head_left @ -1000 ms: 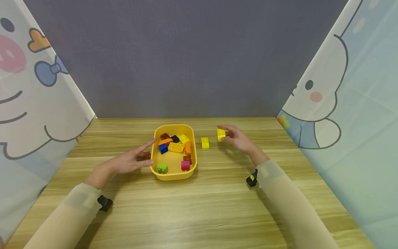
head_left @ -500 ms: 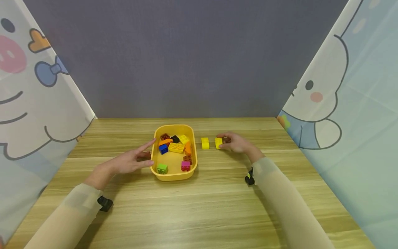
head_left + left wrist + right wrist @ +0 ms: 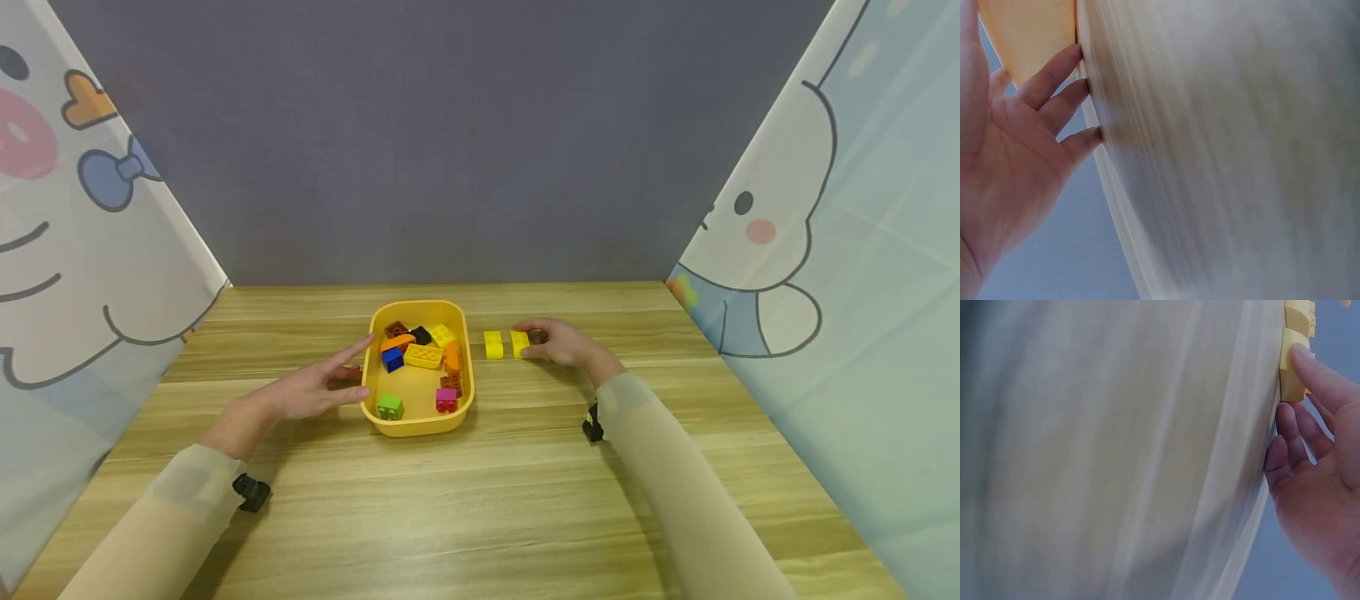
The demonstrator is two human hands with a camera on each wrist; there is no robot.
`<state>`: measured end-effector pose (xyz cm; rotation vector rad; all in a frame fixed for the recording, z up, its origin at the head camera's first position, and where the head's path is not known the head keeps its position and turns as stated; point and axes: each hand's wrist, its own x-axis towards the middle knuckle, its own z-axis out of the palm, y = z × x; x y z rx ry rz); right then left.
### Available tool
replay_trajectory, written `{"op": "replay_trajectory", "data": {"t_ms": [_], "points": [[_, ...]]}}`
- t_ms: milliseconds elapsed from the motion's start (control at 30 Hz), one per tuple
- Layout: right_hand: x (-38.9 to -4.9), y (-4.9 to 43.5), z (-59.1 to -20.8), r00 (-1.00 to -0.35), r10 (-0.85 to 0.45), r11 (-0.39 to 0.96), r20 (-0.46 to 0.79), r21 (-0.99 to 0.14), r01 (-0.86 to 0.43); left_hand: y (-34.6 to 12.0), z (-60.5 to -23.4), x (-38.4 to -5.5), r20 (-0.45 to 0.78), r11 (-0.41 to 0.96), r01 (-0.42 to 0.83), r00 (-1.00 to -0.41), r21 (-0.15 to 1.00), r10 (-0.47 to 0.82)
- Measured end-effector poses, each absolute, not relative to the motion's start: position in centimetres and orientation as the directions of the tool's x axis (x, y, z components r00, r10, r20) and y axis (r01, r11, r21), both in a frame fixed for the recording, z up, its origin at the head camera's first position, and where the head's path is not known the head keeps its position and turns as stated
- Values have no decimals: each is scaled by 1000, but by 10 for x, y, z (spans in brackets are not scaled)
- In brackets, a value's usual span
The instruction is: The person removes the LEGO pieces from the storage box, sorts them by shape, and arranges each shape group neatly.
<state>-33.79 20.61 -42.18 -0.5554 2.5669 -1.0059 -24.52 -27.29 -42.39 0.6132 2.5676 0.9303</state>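
Note:
My right hand (image 3: 564, 343) pinches a small yellow building brick (image 3: 519, 344) between thumb and fingers, right of the bin. In the right wrist view the held brick (image 3: 1291, 384) sits on the tabletop, the thumb on its side. Just left of it in the head view stands a second yellow brick (image 3: 492, 346), a narrow gap between them. My left hand (image 3: 303, 393) has its fingers spread against the left side of a yellow plastic bin (image 3: 417, 428). The left wrist view has the left hand (image 3: 1016, 150) with its fingertips low beside the bin wall (image 3: 1032, 31).
Inside the bin lie several bricks, among them a blue one (image 3: 392, 360), a green one (image 3: 390, 407), a magenta one (image 3: 446, 401) and a long yellow one (image 3: 423, 357). A grey panel (image 3: 450, 150) rises behind the wooden table (image 3: 450, 500), with printed cloths at both sides.
My right hand has brought its yellow brick down to the table and then slid it left, closer to the other yellow brick. The left hand stays at the bin.

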Motion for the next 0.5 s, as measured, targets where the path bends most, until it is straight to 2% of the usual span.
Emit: {"op": "replay_trajectory", "data": {"t_ms": [500], "points": [[-339, 204, -422, -869, -470, 685, -154, -684, -250, -272, -421, -244, -163, 690, 282, -848, 667, 504]]}}
